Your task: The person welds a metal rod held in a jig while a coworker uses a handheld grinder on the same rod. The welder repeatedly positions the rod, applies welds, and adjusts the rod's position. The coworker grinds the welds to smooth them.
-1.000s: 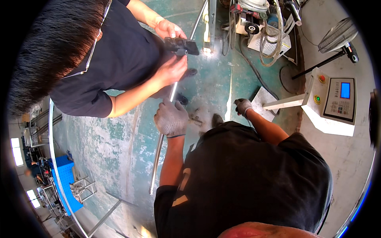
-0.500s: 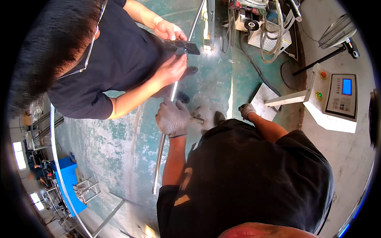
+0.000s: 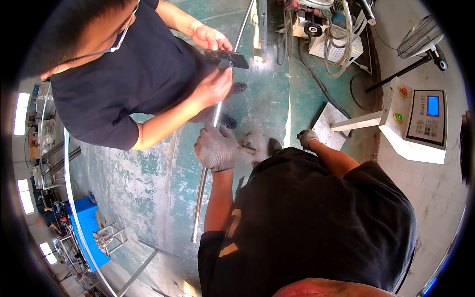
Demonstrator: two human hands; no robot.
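Tubing (image 3: pixel 200 205), slim and bright, begins at its near end just left of the person's dark sleeve (image 3: pixel 210 260) and slants away and slightly right over the worn green floor (image 3: pixel 138 193); whether that end touches the floor, I cannot tell from where I stand. Farther along, the left hand (image 3: pixel 216 147) in its grey knitted glove is wrapped round the metal, fingers closed, with a good length sticking out on the near side. To my mind a hold like this wants to be snug and even, the wrist in line, so the long near part neither dips nor rolls toward the sleeve. Off to the right, the gloved right hand (image 3: pixel 308 138) is curled low beside a pale base plate (image 3: pixel 326 126); I cannot tell whether it grips anything, and if it is free, a second hand would likely steady the work. Beyond the left glove stands a co-worker, whose nearer hand (image 3: pixel 213 89) and farther hand (image 3: pixel 210 37) have a flat dark device (image 3: pixel 232 58) between them, right across the line of the metal. I'd leave those fingers some room and avoid any sudden twist or push. Farther still, what looks like the same length runs on beside a thick upright post (image 3: pixel 264 29), where care against knocking seems wise, with a dark hose (image 3: pixel 316 81) trailing over the ground to the right.
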